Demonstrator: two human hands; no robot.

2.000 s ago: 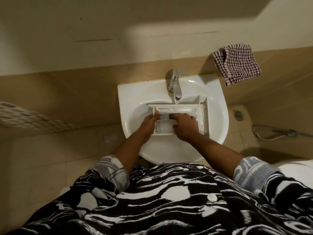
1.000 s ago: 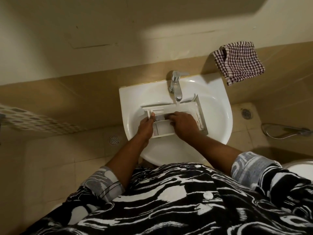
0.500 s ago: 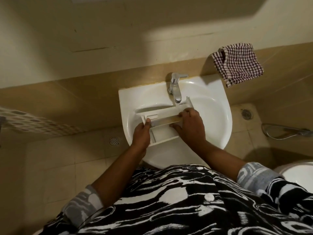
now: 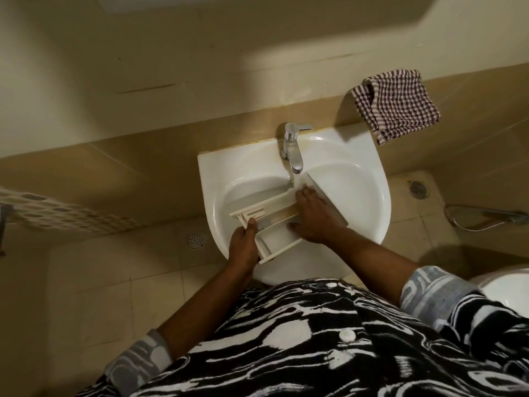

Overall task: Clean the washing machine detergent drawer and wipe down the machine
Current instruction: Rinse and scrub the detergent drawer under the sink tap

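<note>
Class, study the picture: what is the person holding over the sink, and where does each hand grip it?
The detergent drawer: the left hand grips the end away from its front panel, the right hand the end beside that panel.

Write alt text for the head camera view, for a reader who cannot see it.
A person holds a white detergent drawer tilted over a white sink, left hand gripping its left end and right hand holding the end near the chrome tap. A checked cloth hangs against the wall to the right.
</note>
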